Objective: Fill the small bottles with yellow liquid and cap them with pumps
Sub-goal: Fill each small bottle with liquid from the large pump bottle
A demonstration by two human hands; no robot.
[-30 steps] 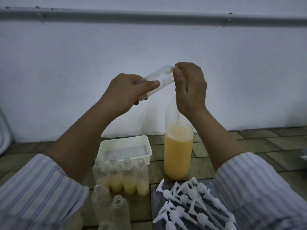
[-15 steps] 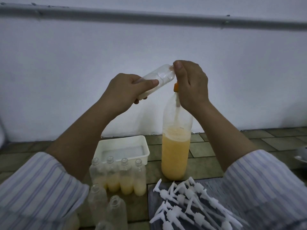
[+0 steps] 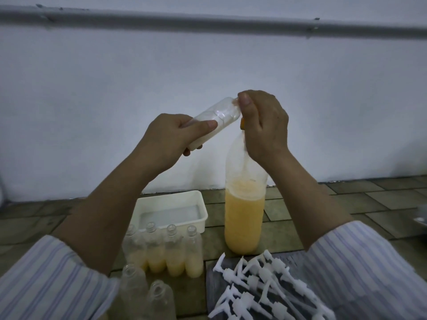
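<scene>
My left hand (image 3: 168, 139) grips a small clear bottle (image 3: 219, 115), tilted with its neck up against my right hand (image 3: 263, 125). A little pale liquid lies along its lower side. My right hand is curled round the orange pump top (image 3: 242, 124) of the tall bottle of yellow liquid (image 3: 245, 218), thumb pressed near the small bottle's mouth. Several part-filled small bottles (image 3: 175, 250) stand uncapped in a row on the floor. Empty small bottles (image 3: 147, 294) stand nearer me. White pumps (image 3: 265, 287) lie heaped at the lower right.
A white plastic tub (image 3: 171, 199) with clear liquid sits behind the filled bottles. A white wall with a grey pipe (image 3: 208, 21) rises just behind. Tiled floor (image 3: 346, 204) spreads to the right, with a metal object (image 3: 420, 219) at the right edge.
The small bottle and both hands stay at the tall bottle's top. My right hand has risen slightly, showing the orange pump top, and a little liquid now lies in the small bottle.
</scene>
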